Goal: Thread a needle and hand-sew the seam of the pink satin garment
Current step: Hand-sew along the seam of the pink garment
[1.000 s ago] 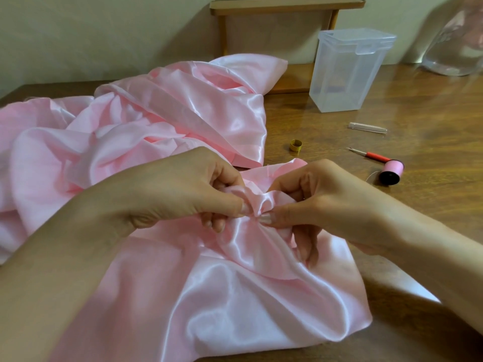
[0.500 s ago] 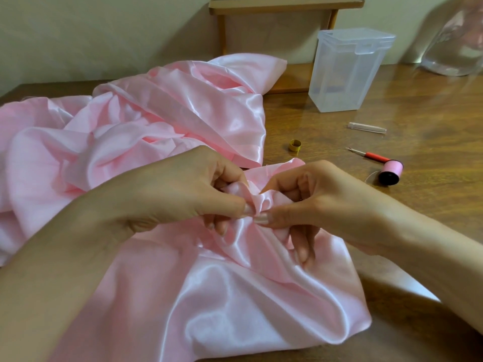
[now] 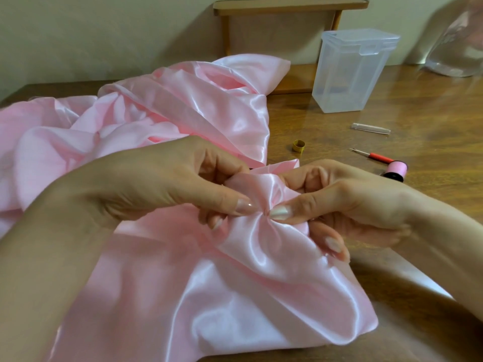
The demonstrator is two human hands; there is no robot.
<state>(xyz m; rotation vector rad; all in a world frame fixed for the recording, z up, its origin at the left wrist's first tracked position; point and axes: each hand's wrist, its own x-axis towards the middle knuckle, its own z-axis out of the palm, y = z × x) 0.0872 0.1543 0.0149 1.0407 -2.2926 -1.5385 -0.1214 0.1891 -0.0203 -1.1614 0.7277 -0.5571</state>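
Note:
The pink satin garment (image 3: 162,283) lies bunched across the wooden table, spreading left and toward me. My left hand (image 3: 156,189) pinches a gathered fold of the satin between thumb and fingers. My right hand (image 3: 347,199) pinches the same fold from the other side, so the two thumb tips nearly meet at the gather. No needle or thread is visible between the fingers. A pink thread spool (image 3: 396,171) lies on the table to the right of my right hand.
A red-handled seam ripper (image 3: 376,157) lies beside the spool, a clear needle tube (image 3: 371,129) behind it. A small gold thimble (image 3: 298,146) sits near the fabric edge. A clear lidded plastic box (image 3: 350,71) and a wooden shelf (image 3: 287,6) stand at the back.
Both hands have drawn the gathered fold tighter, with the thumb tips closer together. The hands stay in nearly the same place.

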